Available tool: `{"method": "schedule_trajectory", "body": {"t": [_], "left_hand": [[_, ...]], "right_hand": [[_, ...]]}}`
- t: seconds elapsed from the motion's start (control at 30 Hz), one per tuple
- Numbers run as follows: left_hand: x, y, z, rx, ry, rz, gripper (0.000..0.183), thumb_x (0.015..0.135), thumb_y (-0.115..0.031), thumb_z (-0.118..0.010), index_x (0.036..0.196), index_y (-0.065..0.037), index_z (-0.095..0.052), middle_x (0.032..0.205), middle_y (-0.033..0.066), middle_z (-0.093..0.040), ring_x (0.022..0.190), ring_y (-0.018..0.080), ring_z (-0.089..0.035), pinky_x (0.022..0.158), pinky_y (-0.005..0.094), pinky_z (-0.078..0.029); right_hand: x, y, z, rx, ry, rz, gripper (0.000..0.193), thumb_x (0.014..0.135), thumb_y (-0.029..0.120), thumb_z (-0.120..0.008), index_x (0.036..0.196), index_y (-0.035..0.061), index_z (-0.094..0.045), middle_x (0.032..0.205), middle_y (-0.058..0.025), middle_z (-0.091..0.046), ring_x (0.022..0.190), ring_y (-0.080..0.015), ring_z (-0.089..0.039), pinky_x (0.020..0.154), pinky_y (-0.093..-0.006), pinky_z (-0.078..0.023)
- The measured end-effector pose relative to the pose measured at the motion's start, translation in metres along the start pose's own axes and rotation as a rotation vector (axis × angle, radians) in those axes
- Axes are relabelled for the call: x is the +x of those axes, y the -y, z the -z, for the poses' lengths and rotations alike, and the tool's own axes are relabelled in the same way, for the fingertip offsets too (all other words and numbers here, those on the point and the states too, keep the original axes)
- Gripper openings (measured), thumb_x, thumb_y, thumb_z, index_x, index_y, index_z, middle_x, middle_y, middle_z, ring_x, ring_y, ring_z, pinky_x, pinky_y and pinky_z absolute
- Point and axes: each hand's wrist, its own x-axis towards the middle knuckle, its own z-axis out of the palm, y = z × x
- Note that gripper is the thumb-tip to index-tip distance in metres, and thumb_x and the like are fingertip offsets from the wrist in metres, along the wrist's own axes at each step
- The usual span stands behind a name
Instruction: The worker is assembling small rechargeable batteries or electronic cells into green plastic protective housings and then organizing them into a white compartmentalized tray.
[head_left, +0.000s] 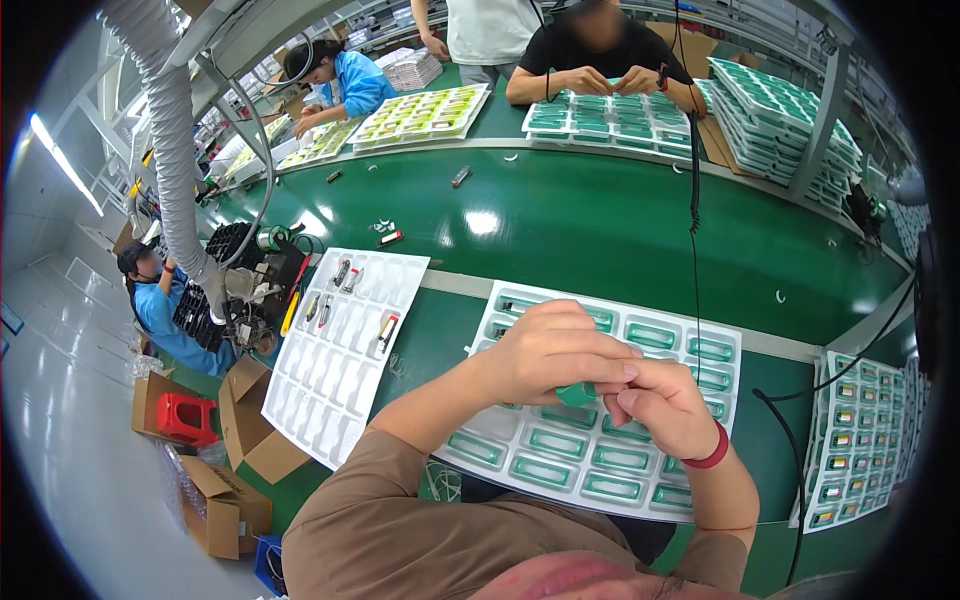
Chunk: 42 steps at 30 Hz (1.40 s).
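My left hand [562, 352] is closed round a small green plastic piece [576, 395], whose rounded end shows below the fingers. My right hand [662, 404], with a red band at the wrist, pinches at the other end of the same piece, fingertips against those of the left hand. What sits between the fingertips is mostly hidden. Both hands are over a white moulded tray [512, 428]. Its pockets hold clear green rectangular casings [557, 442], and a few at the far left have dark parts in them.
Left of me lies a second white tray [335, 375] with several small cylindrical parts. Beyond runs a green conveyor belt [560, 210] carrying scattered parts. A filled tray [856, 440] stands at right near a black cable [790, 430]. Co-workers sit across. Cardboard boxes [225, 515] are lower left.
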Motion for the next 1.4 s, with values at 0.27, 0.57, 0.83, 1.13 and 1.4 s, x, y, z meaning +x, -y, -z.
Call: {"method": "schedule_trajectory", "body": {"t": [0.27, 0.57, 0.83, 1.13, 1.4], "left_hand": [[0.004, -0.009, 0.002, 0.206, 0.011, -0.104, 0.046, 0.068, -0.005, -0.075, 0.113, -0.015, -0.07, 0.112, 0.0036, -0.073, 0.071, 0.0198, -0.061, 0.066, 0.0329, -0.045], [0.001, -0.007, 0.004, 0.082, -0.04, -0.025, 0.052, 0.064, -0.006, -0.077, 0.114, -0.017, -0.07, 0.11, -0.0029, -0.071, 0.074, 0.0167, -0.061, 0.066, 0.0322, -0.043], [-0.005, -0.006, 0.004, 0.183, -0.088, -0.1, 0.032, 0.077, -0.016, -0.07, 0.11, -0.016, -0.07, 0.111, 0.0005, -0.072, 0.068, 0.0171, -0.056, 0.066, 0.0307, -0.045], [-0.011, -0.008, 0.008, 0.251, -0.067, -0.08, 0.032, 0.079, -0.015, -0.068, 0.111, -0.018, -0.067, 0.092, -0.0036, -0.067, 0.07, 0.0153, -0.06, 0.062, 0.03, -0.042], [-0.013, -0.007, 0.018, 0.094, 0.004, -0.005, 0.031, 0.077, -0.019, -0.073, 0.107, -0.019, -0.066, 0.087, -0.0046, -0.065, 0.077, 0.0177, -0.064, 0.064, 0.0335, -0.043]], "right_hand": [[-0.001, -0.008, 0.005, -0.086, 0.007, 0.064, 0.032, 0.084, -0.006, -0.038, 0.096, -0.0068, -0.068, 0.077, -0.0088, -0.063, 0.069, -0.0155, -0.055, 0.064, -0.0294, -0.045], [-0.001, -0.005, -0.008, 0.054, -0.083, -0.01, 0.03, 0.082, -0.002, -0.042, 0.099, -0.0083, -0.066, 0.08, -0.01, -0.062, 0.07, -0.0172, -0.055, 0.066, -0.031, -0.046], [0.0, -0.015, -0.005, 0.044, -0.096, 0.002, 0.026, 0.085, 0.006, -0.045, 0.093, -0.0088, -0.065, 0.083, -0.0106, -0.059, 0.067, -0.0179, -0.056, 0.063, -0.0292, -0.046], [-0.005, -0.022, -0.012, 0.043, -0.261, -0.07, 0.032, 0.081, -0.004, -0.041, 0.099, -0.0133, -0.065, 0.088, -0.0157, -0.065, 0.068, -0.0195, -0.061, 0.062, -0.0282, -0.048], [0.003, -0.029, -0.007, 0.138, -0.119, -0.028, 0.027, 0.083, 0.016, -0.051, 0.092, -0.0052, -0.065, 0.064, -0.0107, -0.061, 0.058, -0.0208, -0.057, 0.059, -0.0348, -0.047]]}}
